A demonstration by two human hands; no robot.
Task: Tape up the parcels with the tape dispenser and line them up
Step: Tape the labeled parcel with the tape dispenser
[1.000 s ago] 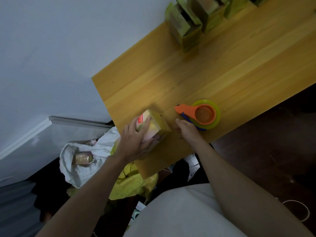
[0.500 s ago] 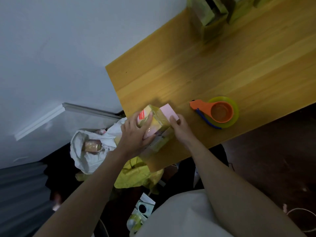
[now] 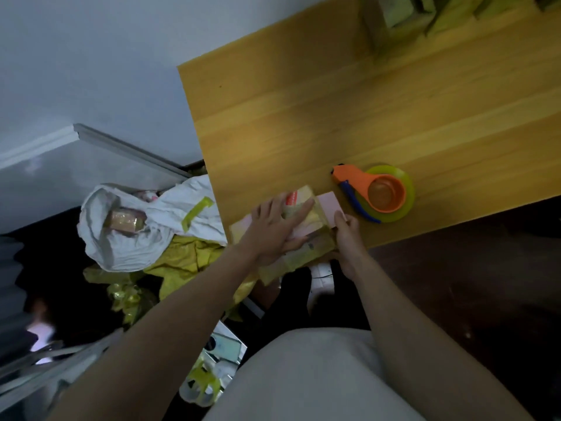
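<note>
A small yellowish parcel [image 3: 315, 214] with a pink flap and a red label lies at the near left corner of the wooden table [image 3: 334, 110]. My left hand [image 3: 273, 226] presses flat on its top with straight fingers. My right hand [image 3: 346, 235] pinches the parcel's right end by the pink flap. An orange tape dispenser [image 3: 376, 192] with a yellow-green roll and blue handle lies on the table just right of the parcel, untouched. Several taped parcels [image 3: 403, 16] stand at the table's far edge, partly cut off.
Left of the table on the floor, a white sack [image 3: 127, 226] holds another wrapped parcel [image 3: 124, 220]. Yellow plastic bags [image 3: 182, 268] lie below it. A white wall lies beyond the table's left edge. Dark floor spreads to the right.
The parcel has been laid flatter on the table corner. My left hand went from gripping its side to pressing flat on top. My right hand stayed at the pink flap end.
</note>
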